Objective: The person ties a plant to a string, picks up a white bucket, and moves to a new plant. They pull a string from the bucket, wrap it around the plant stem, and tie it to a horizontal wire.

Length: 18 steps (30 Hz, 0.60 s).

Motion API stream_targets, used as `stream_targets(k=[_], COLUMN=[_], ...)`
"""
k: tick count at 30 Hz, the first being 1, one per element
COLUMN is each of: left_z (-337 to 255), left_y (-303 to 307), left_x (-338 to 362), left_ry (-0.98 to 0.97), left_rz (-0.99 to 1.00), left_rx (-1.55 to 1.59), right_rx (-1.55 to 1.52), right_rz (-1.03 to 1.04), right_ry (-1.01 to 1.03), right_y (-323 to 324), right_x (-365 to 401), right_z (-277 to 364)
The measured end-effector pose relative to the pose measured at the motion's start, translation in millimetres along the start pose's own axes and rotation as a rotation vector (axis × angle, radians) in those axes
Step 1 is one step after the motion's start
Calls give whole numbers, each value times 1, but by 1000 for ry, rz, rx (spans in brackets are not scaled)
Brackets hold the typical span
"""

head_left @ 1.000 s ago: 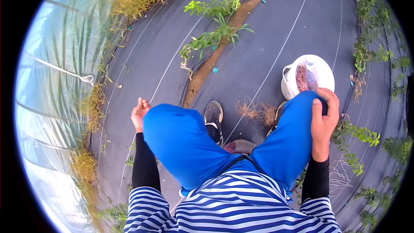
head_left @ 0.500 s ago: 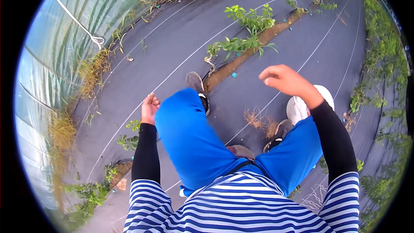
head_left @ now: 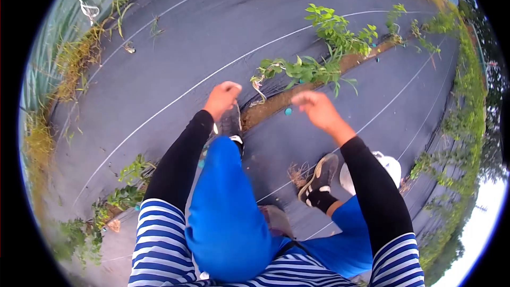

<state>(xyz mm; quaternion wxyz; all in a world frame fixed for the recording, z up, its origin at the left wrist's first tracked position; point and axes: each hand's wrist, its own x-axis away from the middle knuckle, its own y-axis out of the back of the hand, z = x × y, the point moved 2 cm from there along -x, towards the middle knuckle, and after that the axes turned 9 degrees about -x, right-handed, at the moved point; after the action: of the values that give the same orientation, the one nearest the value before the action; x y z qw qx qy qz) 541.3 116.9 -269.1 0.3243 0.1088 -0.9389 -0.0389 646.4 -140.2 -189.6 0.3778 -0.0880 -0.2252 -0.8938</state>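
Note:
My left hand [head_left: 223,99] is in the air above my dark shoe [head_left: 230,123], its fingers loosely bent and nothing visible in them. To its right my right hand [head_left: 317,110] reaches over the soil strip, fingers stretched out and slightly blurred, holding nothing that I can see. Just ahead of both hands grows a leafy green plant [head_left: 311,69], with a pale, twisted stem or tie [head_left: 258,88] at its near end. It stands in a narrow strip of bare brown soil [head_left: 265,109]. A small teal disc [head_left: 288,111] lies below my right hand.
Black ground sheet [head_left: 175,69] with white lines covers the ground. A white rounded object [head_left: 392,170] sits beside my right leg. Dry roots [head_left: 298,174] lie near my right shoe [head_left: 321,175]. Plastic sheeting [head_left: 50,58] borders the left, green growth [head_left: 451,143] the right.
My left hand has moved up and right, from beside my knee to the shoe. My right hand has moved left and slightly down. The view has shifted, and my legs have changed position.

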Motion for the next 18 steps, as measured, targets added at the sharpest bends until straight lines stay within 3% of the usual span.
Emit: stream_targets(k=[1,2,3,5,7,8,10,15,16,18], left_z=[6,11,12,-25,-54,-57,-64,-66,-65,-61], left_y=[-9,-18,-28,-39,-48,-53,-62,-71,-72,-76], left_x=[-21,-45,-63,-57,-56,-60,-62,-59,-58,-57], left_ry=[18,-220,-460,-405,-397,-385,-717,-818,-823,-822], left_rz=[1,-47,-98,-85,-102,-90,-219,11,10,46], left_rx=[23,-130,-285,-297,-391,-371,-478,-825,-825,-803], right_rx=[14,27,37,63,240,251,595,797,800,625], right_rz=[-5,-9,-21,-26,96,107,237,306,301,343], right_ry=[85,170,127,63,206,185,196,482,482,256], right_y=[10,20,29,37,41,41,38,52,55,59], right_x=[-31,-63,-92,-137,-165,-169,-164,-136,-138,-144], right_z=[8,19,35,35,23,16,2,-7,-9,-10])
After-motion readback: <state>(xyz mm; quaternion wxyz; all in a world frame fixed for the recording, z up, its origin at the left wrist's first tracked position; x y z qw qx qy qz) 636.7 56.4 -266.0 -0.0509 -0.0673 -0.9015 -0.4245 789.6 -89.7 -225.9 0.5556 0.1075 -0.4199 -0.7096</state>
